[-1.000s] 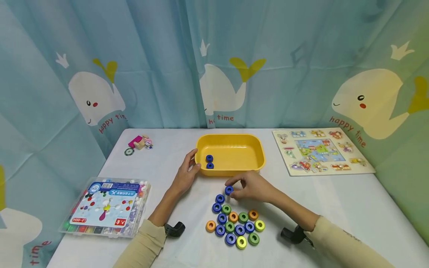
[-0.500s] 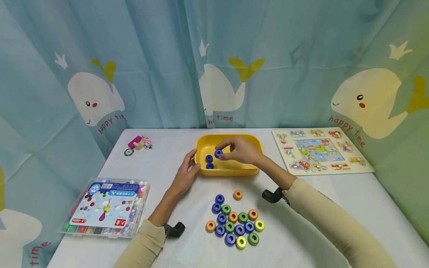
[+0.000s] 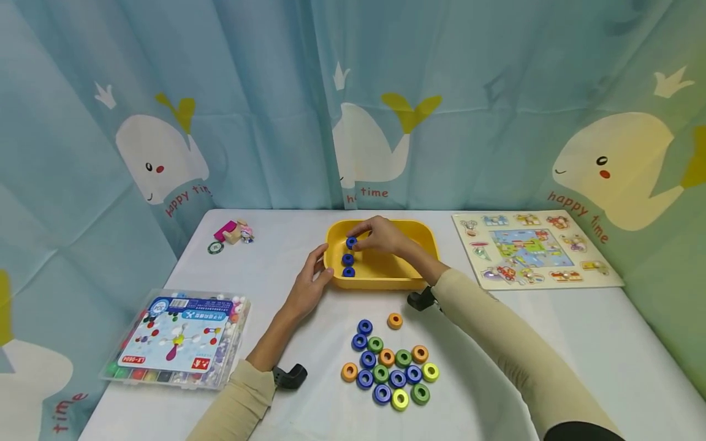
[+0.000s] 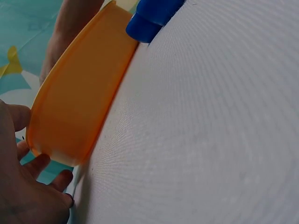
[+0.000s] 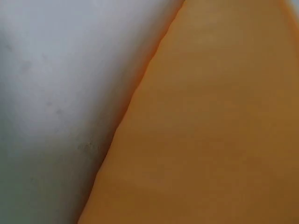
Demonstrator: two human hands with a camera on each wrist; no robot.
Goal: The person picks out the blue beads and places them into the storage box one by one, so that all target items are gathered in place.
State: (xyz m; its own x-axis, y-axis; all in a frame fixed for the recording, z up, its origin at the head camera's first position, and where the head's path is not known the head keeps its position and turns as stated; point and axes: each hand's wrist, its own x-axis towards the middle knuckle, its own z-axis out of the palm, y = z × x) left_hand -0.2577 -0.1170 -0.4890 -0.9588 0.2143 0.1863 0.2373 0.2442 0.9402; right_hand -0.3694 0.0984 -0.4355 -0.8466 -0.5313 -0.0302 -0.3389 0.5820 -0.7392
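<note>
My right hand (image 3: 380,237) reaches into the yellow tray (image 3: 386,283), pinching a blue ring (image 3: 351,243) between thumb and fingers at the tray's left side. Two other blue rings are lined up nearer me, one of them (image 3: 348,260) just in front of the pinched one. At the tray's left end, my left hand (image 3: 309,288) holds the wall, thumb at the near corner and fingers around the side. The left wrist view shows this hand (image 4: 28,186) at the tray's end (image 4: 74,93). The tray's wall (image 5: 210,116) fills much of the right wrist view, which hides the right fingers.
Loose blue, green, orange and yellow rings (image 3: 380,373) lie on the white table in front of the tray. A clear case of colored beads (image 3: 171,337) sits left, small toys (image 3: 234,233) back left, and a wooden picture puzzle (image 3: 535,251) back right.
My right hand has lifted a blue ring from the table and carried it away from me into the tray, behind the two blue rings there. The left hand stays at the tray.
</note>
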